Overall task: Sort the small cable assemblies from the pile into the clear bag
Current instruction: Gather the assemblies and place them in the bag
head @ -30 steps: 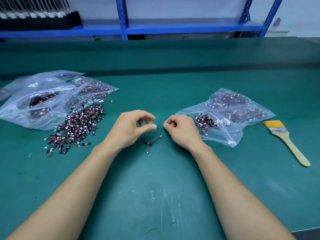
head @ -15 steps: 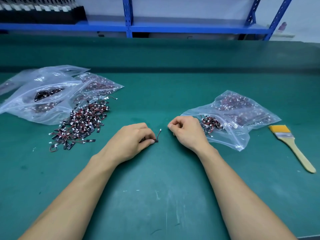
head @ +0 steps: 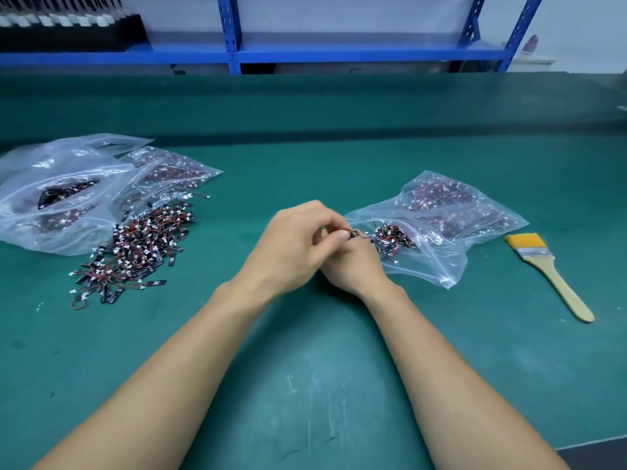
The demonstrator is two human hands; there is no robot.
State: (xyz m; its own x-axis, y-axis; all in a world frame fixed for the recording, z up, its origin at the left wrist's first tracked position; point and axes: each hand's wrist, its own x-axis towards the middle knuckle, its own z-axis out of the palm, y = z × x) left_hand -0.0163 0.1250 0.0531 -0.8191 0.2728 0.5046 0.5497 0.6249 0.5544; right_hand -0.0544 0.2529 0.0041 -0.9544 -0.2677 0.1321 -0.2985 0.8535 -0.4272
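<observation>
A loose pile of small black, red and white cable assemblies (head: 132,247) lies on the green mat at the left. A clear bag (head: 437,232) with more assemblies inside lies at the right, its mouth facing my hands. My left hand (head: 291,245) pinches one small cable assembly (head: 354,234) between thumb and fingers, just in front of the bag's mouth. My right hand (head: 353,269) sits under and behind the left, fingers curled, mostly hidden; whether it grips the cable is unclear.
Several clear bags (head: 61,195) of parts lie at the far left behind the pile. A yellow-bristled brush (head: 549,273) with a wooden handle lies right of the bag. A blue shelf frame (head: 230,35) stands beyond the table.
My left hand lifted the cable assembly off the mat and carried it right, to the bag's mouth, overlapping my right hand. The view shifted slightly.
</observation>
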